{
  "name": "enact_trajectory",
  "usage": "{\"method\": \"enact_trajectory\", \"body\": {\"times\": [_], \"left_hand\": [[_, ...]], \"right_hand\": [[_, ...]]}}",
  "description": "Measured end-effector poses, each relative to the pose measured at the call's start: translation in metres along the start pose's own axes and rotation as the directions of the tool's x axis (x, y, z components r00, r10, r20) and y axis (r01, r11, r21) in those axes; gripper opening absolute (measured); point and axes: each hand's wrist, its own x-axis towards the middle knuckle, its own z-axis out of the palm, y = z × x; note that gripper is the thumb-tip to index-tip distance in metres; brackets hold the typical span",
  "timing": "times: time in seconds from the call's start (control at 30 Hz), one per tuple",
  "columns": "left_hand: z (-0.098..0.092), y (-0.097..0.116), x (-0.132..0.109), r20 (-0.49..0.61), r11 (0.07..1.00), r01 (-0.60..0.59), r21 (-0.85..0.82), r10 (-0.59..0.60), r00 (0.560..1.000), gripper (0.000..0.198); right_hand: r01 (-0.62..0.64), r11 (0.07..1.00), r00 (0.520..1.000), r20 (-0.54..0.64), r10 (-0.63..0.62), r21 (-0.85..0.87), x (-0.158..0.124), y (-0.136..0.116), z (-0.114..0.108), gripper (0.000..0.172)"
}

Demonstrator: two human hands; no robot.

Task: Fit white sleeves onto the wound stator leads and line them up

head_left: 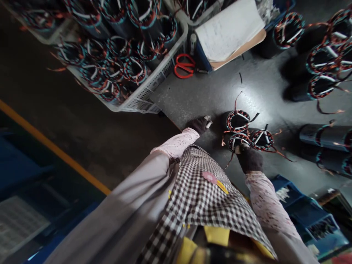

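Three motor stators with copper windings stand close together on the grey metal table, in front of my right side. My right hand (249,158), in a dark glove, has its fingers closed on the rim of the nearest stator (235,138). Touching or very near it are a second stator (238,121) behind and a third stator (262,140) to the right, with loose leads and white strips across their openings. My left hand (200,125), also gloved, rests by the table's edge, fingers curled together; what they hold, if anything, I cannot make out.
A plastic crate (148,91) full of stators stands at the upper left. Red-handled scissors (184,66) lie beside a blue bin (205,55) topped with papers (229,27). More stators (321,88) stand or lie at right, above blue parts bins (302,209).
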Motion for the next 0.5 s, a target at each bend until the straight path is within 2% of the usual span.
{"method": "enact_trajectory", "body": {"times": [0.13, 0.2, 0.3, 0.37, 0.43, 0.5], "left_hand": [[-0.003, 0.001, -0.002, -0.011, 1.0, -0.016, 0.0, 0.016, 1.0, 0.068], [0.0, 0.001, -0.002, -0.024, 1.0, -0.02, -0.013, 0.019, 1.0, 0.068], [0.003, 0.0, -0.001, -0.036, 0.999, -0.021, -0.029, 0.02, 0.999, 0.068], [0.003, 0.0, -0.001, -0.036, 0.999, -0.023, -0.03, 0.022, 0.999, 0.069], [-0.001, 0.001, -0.002, -0.027, 1.0, -0.011, -0.023, 0.01, 1.0, 0.071], [-0.008, 0.005, -0.006, -0.055, 0.999, 0.016, -0.036, -0.017, 0.998, 0.07]], "right_hand": [[-0.051, 0.999, 0.999, -0.014, 0.05, -0.016, -0.006, -0.003, -0.007, 0.056], [-0.036, 0.999, 0.999, -0.027, 0.035, -0.04, -0.007, -0.005, -0.01, 0.055], [0.008, 0.997, 1.0, 0.016, -0.007, -0.07, -0.006, -0.007, -0.016, 0.054], [-0.015, 0.999, 1.0, 0.027, 0.016, -0.04, -0.008, -0.003, -0.019, 0.054], [-0.049, 0.995, 0.993, -0.102, 0.057, 0.086, -0.015, 0.007, -0.019, 0.052], [-0.002, 0.942, 0.951, -0.291, 0.106, 0.337, -0.026, 0.019, -0.016, 0.053]]}}
